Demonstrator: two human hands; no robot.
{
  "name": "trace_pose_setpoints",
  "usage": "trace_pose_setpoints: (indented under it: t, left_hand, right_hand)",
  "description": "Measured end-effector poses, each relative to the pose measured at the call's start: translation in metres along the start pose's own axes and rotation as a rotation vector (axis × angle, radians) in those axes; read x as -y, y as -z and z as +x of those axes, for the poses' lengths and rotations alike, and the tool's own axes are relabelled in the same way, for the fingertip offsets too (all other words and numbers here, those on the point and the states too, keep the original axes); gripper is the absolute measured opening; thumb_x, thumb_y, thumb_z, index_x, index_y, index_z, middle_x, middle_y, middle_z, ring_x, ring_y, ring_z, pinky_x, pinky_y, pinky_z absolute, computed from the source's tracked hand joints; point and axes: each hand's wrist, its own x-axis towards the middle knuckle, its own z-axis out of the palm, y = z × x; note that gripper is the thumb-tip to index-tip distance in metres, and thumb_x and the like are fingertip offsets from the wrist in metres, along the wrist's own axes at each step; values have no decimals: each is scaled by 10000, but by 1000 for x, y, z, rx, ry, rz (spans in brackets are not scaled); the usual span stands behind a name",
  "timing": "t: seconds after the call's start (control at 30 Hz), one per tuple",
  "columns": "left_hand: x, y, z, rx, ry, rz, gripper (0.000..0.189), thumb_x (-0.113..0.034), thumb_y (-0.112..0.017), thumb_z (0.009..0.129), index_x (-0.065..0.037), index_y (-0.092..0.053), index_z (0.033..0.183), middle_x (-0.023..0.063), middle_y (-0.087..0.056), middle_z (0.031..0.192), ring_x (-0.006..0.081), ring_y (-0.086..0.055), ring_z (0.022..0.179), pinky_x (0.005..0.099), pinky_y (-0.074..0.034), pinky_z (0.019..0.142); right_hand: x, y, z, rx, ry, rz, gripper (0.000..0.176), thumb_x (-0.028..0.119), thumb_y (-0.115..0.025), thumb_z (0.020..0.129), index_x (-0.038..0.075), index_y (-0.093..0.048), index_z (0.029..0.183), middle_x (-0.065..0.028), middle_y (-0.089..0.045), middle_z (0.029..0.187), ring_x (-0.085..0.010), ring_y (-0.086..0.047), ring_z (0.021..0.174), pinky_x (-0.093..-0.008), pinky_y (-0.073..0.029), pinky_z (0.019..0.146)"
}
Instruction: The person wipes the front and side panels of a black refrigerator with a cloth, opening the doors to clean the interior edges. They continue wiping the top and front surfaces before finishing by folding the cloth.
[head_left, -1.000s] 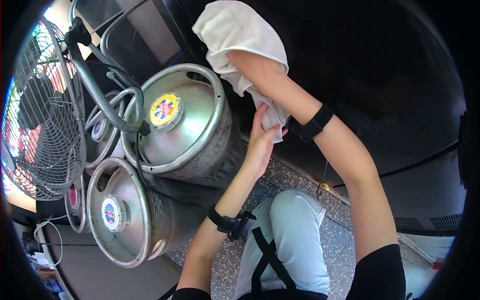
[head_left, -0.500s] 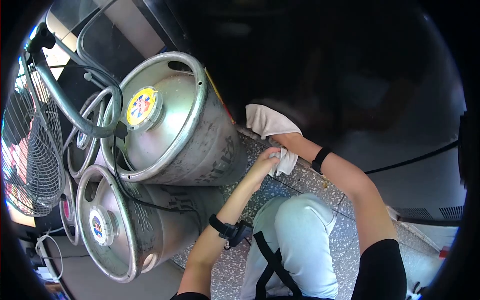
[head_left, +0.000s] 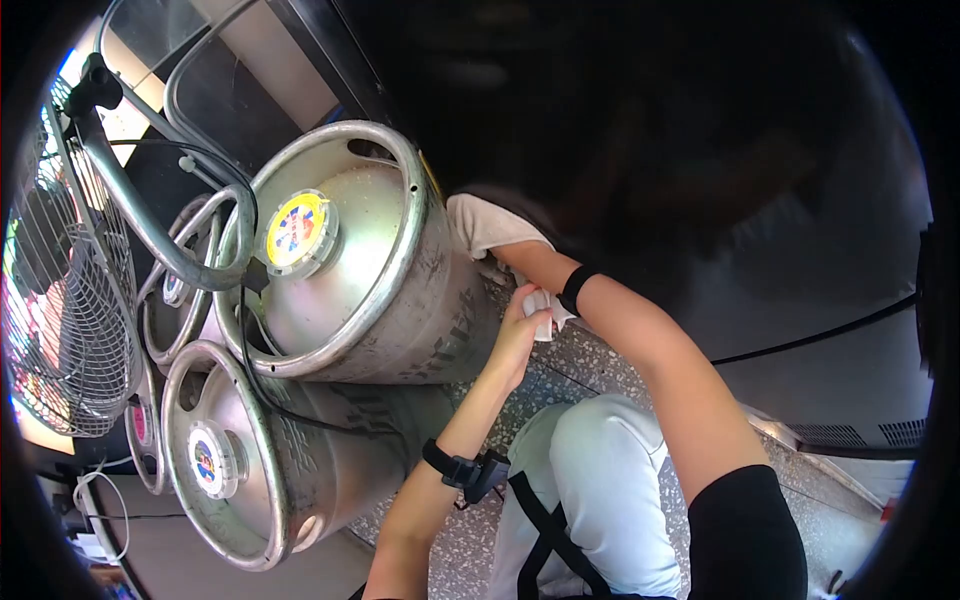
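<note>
A speckled terrazzo floor [head_left: 455, 540] runs beneath everything, its far edge meeting the foot of a glossy black panel [head_left: 680, 130]. Slatted vents [head_left: 828, 435] sit low on the panel side to the right, with a black cable [head_left: 825, 331] crossing above them. Metal kegs crowd the left of the floor: a keg with a yellow cap label [head_left: 370, 225] stands nearest the panel, a keg with a blue-and-white cap label [head_left: 345, 425] is just beside it, and others are partly hidden behind. A wire-guarded fan [head_left: 75, 290] stands at the far left.

The white cloth [head_left: 480, 225] is at the floor's far edge, close beside the yellow-labelled keg and against the base of the panel. The right hand [head_left: 522, 258] is wrapped inside it, so how its fingers are set cannot be told. The left hand [head_left: 512, 338] pinches the loose tail of the cloth near the right wrist.

Half a second ago the cloth was farther from that keg along the panel's foot; a second ago it was higher on the panel. The left hand grips the tail in all three views.
</note>
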Motion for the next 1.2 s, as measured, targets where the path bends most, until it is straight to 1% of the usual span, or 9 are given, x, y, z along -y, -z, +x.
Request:
trace_pose_setpoints:
  t: [0.17, 0.4, 0.43, 0.57, 0.63, 0.67, 0.9, 1.17, 1.2]
  left_hand:
    - [-7, -4, -2, 4, 1, -25, 504, -16, -527, 798, -35, -344, 1267, 102, -463, 1168, 194, -492, 1059, 319, -432, 852]
    - [-26, -27, -2, -10, -205, -125, 535, -4, -506, 800, -53, -301, 1291, 115, -426, 1188, 206, -475, 1074, 343, -437, 882]
    - [-25, -25, -3, -16, -190, -124, 535, 0, -502, 802, -54, -300, 1295, 117, -425, 1188, 208, -474, 1075, 343, -438, 881]
    - [-6, -8, -16, -54, -90, -106, 523, 4, -486, 819, -50, -301, 1306, 129, -418, 1212, 220, -479, 1083, 349, -442, 876]
    - [-5, 1, -22, -54, -32, -125, 515, 1, -485, 824, -47, -304, 1304, 133, -416, 1221, 225, -484, 1081, 351, -443, 873]
    - [-7, 3, -25, -78, -12, -119, 505, -1, -485, 826, -46, -311, 1298, 135, -424, 1223, 229, -482, 1089, 354, -441, 875]
    - [-27, -18, -27, -12, -157, -82, 512, -6, -503, 821, -70, -321, 1296, 117, -411, 1234, 210, -481, 1075, 340, -433, 884]
    - [-15, -21, -25, 115, -96, 130, 422, -35, -535, 812, -40, -427, 1220, 92, -499, 1141, 174, -481, 1086, 287, -401, 890]
    - [-10, -18, -27, 121, -74, 130, 414, -36, -538, 814, -37, -435, 1214, 89, -506, 1135, 169, -486, 1078, 280, -399, 887]
  right_hand:
    - [5, 7, 3, -6, 10, -2, 90, 24, -496, 751, 51, -582, 759, -20, -533, 665, -133, -494, 614, -274, -445, 617]
    - [52, 52, 68, -293, 32, 580, 90, 8, -497, 740, 43, -579, 738, -10, -514, 648, -118, -465, 592, -267, -433, 604]
    - [45, 46, 79, -296, 163, 607, 79, 7, -501, 732, 37, -571, 714, -10, -509, 636, -112, -455, 587, -269, -428, 595]
    - [26, 11, 40, -202, -87, 329, 69, 70, -592, 670, 80, -545, 620, -7, -481, 590, -97, -447, 552, -240, -405, 527]
    - [24, 5, 28, -164, 106, -301, 24, 106, -569, 720, 90, -577, 703, -20, -540, 690, -120, -523, 658, -238, -441, 597]
    - [22, 2, 18, -148, 138, -384, 25, 111, -565, 726, 89, -577, 727, -26, -543, 716, -125, -524, 682, -241, -439, 616]
    - [43, 54, 50, -209, 73, 35, 144, 148, -536, 771, 84, -579, 894, -65, -558, 901, -157, -535, 848, -261, -430, 751]
    - [-10, 28, -35, -335, 131, -447, 294, 190, -503, 823, 78, -581, 1084, -110, -575, 1111, -194, -547, 1038, -284, -419, 905]
    - [1, 43, -49, -230, 3, -359, 333, 201, -497, 832, 80, -548, 1137, -119, -545, 1164, -204, -523, 1078, -291, -394, 938]
